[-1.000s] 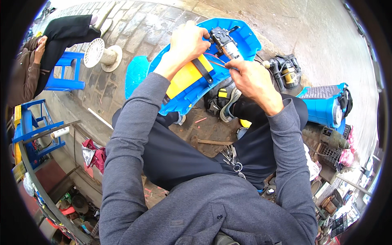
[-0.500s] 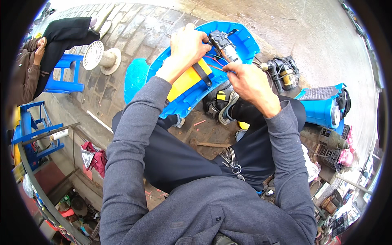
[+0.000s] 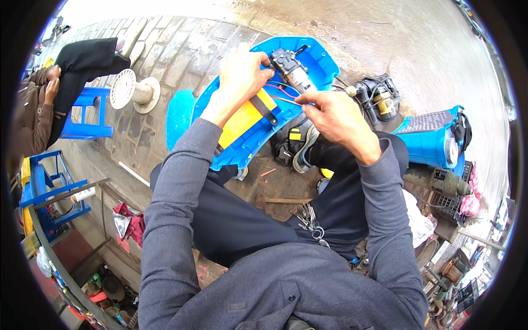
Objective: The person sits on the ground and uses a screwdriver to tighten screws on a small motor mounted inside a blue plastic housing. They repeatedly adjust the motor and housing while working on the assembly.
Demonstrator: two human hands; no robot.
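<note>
A blue plastic housing (image 3: 317,58) lies ahead of me above my legs, holding a black-and-silver pump (image 3: 291,71) and a yellow block (image 3: 236,124) crossed by a black strap (image 3: 263,109). My left hand (image 3: 242,77) is curled at the pump's left side, above the block; what its fingertips hold is hidden. Thin wires (image 3: 280,86) run between the block and the pump. Just below the pump, my right hand (image 3: 338,121) pinches a thin reddish wire between thumb and forefinger.
A seated person (image 3: 36,110) is at left by a blue stool (image 3: 85,129) and white spool (image 3: 147,96). A power tool (image 3: 379,99) lies right of the housing, near a blue container (image 3: 426,143). A railing (image 3: 60,258) and clutter fill the lower left; more clutter sits lower right.
The housing and both hands appear lower and slightly left in the picture, with the surroundings shifting down too. My right hand has moved a little left. More of the coloured wires shows.
</note>
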